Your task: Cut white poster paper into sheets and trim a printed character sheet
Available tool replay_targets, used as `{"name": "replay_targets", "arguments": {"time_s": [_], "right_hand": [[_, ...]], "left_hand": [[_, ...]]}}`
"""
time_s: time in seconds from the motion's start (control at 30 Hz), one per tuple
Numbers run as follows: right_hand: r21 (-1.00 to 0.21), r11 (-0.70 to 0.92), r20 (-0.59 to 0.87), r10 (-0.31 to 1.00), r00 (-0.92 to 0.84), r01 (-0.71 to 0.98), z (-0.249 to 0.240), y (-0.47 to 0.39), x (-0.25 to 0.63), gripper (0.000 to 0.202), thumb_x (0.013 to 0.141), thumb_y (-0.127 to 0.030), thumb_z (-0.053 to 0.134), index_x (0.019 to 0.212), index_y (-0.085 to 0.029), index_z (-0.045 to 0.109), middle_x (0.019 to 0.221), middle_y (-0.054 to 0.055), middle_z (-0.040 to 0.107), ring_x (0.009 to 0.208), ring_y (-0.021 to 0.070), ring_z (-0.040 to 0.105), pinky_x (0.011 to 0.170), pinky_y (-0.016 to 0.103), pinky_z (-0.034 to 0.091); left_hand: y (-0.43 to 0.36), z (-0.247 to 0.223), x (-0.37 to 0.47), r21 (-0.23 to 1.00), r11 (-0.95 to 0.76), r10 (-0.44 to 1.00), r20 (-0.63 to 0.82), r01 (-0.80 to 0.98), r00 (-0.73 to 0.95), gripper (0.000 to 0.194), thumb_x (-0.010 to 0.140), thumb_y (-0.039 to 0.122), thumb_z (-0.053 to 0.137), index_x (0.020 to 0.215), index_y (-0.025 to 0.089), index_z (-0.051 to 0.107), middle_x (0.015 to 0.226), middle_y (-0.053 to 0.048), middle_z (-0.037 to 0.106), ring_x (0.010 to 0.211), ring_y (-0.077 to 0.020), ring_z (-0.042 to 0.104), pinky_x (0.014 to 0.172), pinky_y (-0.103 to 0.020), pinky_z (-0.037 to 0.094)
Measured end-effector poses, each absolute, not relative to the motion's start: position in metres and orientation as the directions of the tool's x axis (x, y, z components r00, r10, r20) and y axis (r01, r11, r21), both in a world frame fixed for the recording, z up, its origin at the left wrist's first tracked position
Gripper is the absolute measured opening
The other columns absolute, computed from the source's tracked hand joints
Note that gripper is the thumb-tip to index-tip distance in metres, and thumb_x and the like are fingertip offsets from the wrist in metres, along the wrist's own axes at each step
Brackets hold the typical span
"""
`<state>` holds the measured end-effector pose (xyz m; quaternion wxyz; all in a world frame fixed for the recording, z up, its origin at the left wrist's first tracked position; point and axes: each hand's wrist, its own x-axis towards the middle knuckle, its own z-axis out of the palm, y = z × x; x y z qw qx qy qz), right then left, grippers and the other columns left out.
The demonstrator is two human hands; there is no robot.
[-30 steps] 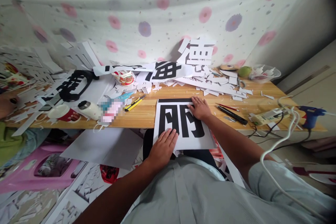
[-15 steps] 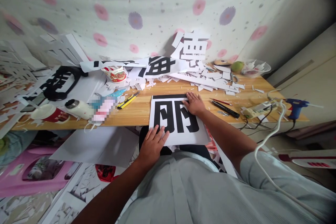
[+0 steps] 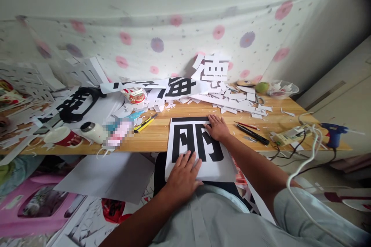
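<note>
A white sheet (image 3: 199, 169) printed with a large black character lies partly on the wooden table (image 3: 156, 139) and partly over the lap. My left hand (image 3: 185, 171) rests flat on its lower left part, fingers spread, covering a bit of the black strokes. At the sheet's upper right edge, my right hand (image 3: 218, 126) lies flat with its fingers apart. Neither hand grips anything. A yellow cutter knife (image 3: 145, 123) lies left of the sheet, and a black pen (image 3: 252, 134) lies right of it.
Paper scraps and a cut white character (image 3: 216, 67) fill the back. A noodle cup (image 3: 135, 95), a bottle (image 3: 93, 132) and a red cup (image 3: 68, 137) stand left. A power strip (image 3: 291, 135), blue glue gun (image 3: 334, 133) and white cable (image 3: 307, 162) are right.
My left hand has slid rightward across the lower part of the sheet. My right hand stays at the upper right edge. The camera view has tilted upward.
</note>
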<state>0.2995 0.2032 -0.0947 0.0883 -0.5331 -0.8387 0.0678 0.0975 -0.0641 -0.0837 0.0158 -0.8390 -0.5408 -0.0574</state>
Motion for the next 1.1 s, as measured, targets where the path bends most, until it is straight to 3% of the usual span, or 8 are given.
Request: {"name": "replay_targets", "arguments": {"time_s": [0.07, 0.17, 0.43, 0.53, 0.77, 1.1], "right_hand": [[-0.202, 0.433, 0.087, 0.901, -0.425, 0.878, -0.095, 0.203, 0.299, 0.073, 0.114, -0.059, 0.031, 0.171, -0.016, 0.038, 0.178, 0.013, 0.035, 0.168, 0.0291, 0.027, 0.137, 0.056, 0.013], [-0.198, 0.438, 0.095, 0.899, -0.428, 0.877, -0.094, 0.202, 0.298, 0.073, 0.113, -0.059, 0.032, 0.171, -0.015, 0.039, 0.177, 0.013, 0.036, 0.167, 0.0293, 0.028, 0.137, 0.056, 0.014], [-0.212, 0.425, 0.087, 0.905, -0.416, 0.880, -0.094, 0.209, 0.293, 0.071, 0.113, -0.059, 0.032, 0.172, -0.019, 0.039, 0.178, 0.011, 0.035, 0.168, 0.0276, 0.026, 0.138, 0.054, 0.011], [-0.219, 0.413, 0.073, 0.910, -0.408, 0.884, -0.091, 0.214, 0.291, 0.073, 0.113, -0.059, 0.032, 0.172, -0.016, 0.038, 0.179, 0.012, 0.033, 0.169, 0.0268, 0.024, 0.138, 0.052, 0.008], [-0.217, 0.415, 0.040, 0.908, -0.417, 0.883, -0.090, 0.228, 0.286, 0.076, 0.114, -0.060, 0.028, 0.172, -0.013, 0.036, 0.179, 0.012, 0.033, 0.169, 0.0273, 0.023, 0.137, 0.052, 0.006], [-0.201, 0.432, 0.031, 0.900, -0.435, 0.879, -0.094, 0.254, 0.278, 0.075, 0.114, -0.059, 0.029, 0.172, -0.013, 0.036, 0.179, 0.014, 0.033, 0.169, 0.0284, 0.021, 0.137, 0.052, 0.006]], "left_hand": [[-0.056, -0.087, 0.104, 0.013, -0.458, 0.884, 0.110, 0.889, 0.454, 0.065, 0.108, 0.047, 0.055, 0.169, 0.027, 0.043, 0.177, -0.013, 0.038, 0.164, -0.0394, 0.033, 0.131, -0.061, 0.029], [-0.051, -0.095, 0.106, -0.014, -0.505, 0.856, 0.117, 0.863, 0.503, 0.068, 0.109, 0.033, 0.050, 0.174, 0.028, 0.032, 0.180, -0.010, 0.032, 0.165, -0.0409, 0.029, 0.132, -0.063, 0.026], [-0.044, -0.105, 0.103, -0.010, -0.497, 0.862, 0.103, 0.867, 0.496, 0.077, 0.104, 0.019, 0.050, 0.176, 0.030, 0.026, 0.181, -0.007, 0.028, 0.166, -0.0420, 0.027, 0.132, -0.063, 0.027], [-0.037, -0.106, 0.103, 0.008, -0.473, 0.879, 0.069, 0.881, 0.472, 0.081, 0.100, 0.013, 0.051, 0.176, 0.031, 0.028, 0.182, -0.006, 0.027, 0.166, -0.0423, 0.025, 0.132, -0.064, 0.025], [-0.026, -0.111, 0.101, 0.032, -0.459, 0.887, 0.066, 0.888, 0.456, 0.078, 0.105, 0.020, 0.051, 0.177, 0.033, 0.023, 0.183, -0.004, 0.021, 0.168, -0.0410, 0.018, 0.135, -0.063, 0.020], [-0.005, -0.108, 0.099, 0.057, -0.440, 0.897, 0.063, 0.896, 0.437, 0.077, 0.105, 0.021, 0.052, 0.176, 0.032, 0.025, 0.183, -0.005, 0.024, 0.168, -0.0412, 0.020, 0.134, -0.064, 0.023]]}}
